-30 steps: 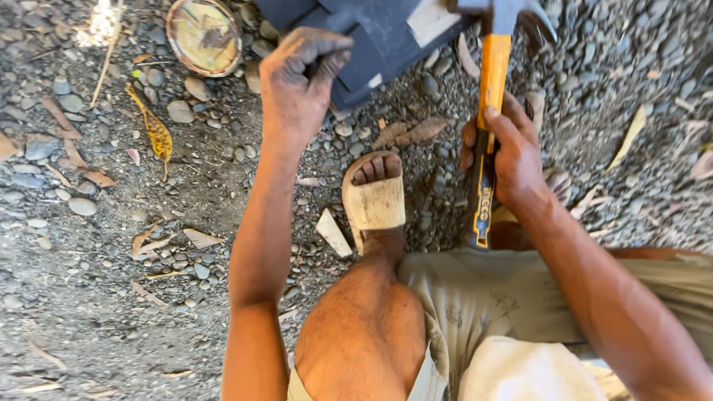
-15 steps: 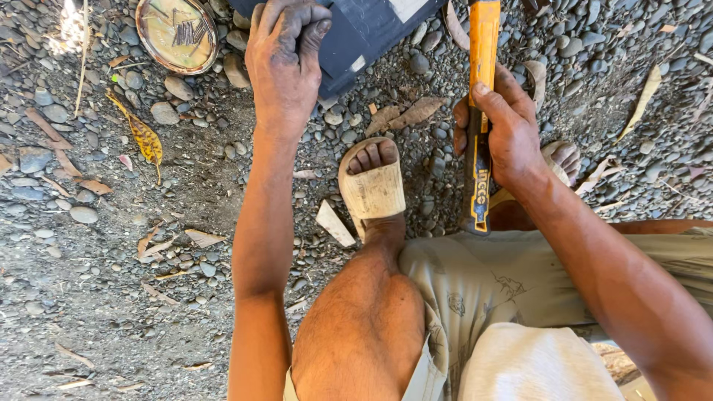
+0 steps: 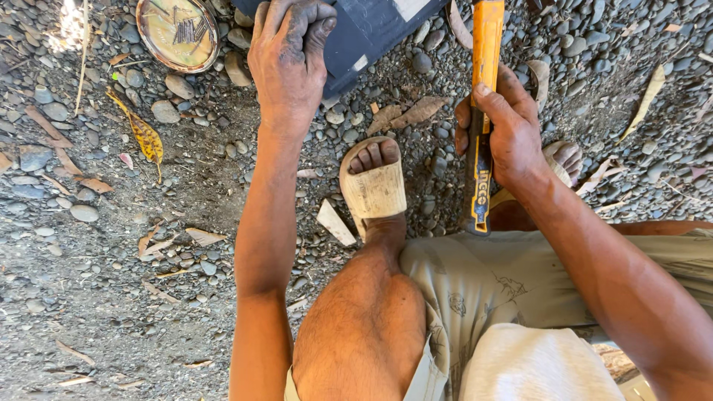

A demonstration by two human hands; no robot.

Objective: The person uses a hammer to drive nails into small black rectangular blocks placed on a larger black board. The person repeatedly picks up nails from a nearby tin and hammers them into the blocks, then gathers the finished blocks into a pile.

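Observation:
My left hand (image 3: 290,63), blackened with grime, rests with curled fingers on the near edge of a dark flat panel (image 3: 371,30) lying on the gravel at the top of the view. My right hand (image 3: 505,130) is wrapped around the orange and black handle of a hammer (image 3: 483,111); the handle points away from me and its head is out of frame. My left foot in a pale sandal (image 3: 373,186) is planted between the two hands, and my right foot (image 3: 564,160) shows behind the right wrist.
A round tin lid holding several nails (image 3: 178,31) lies at the top left. A small pale wood chip (image 3: 336,221) sits beside the sandal. Pebbles, gravel and dry leaves (image 3: 145,137) cover the ground.
The view has shifted, so the hammer head has left the top of the frame. My left hand has settled onto the panel's edge. My right hand keeps its hold on the handle.

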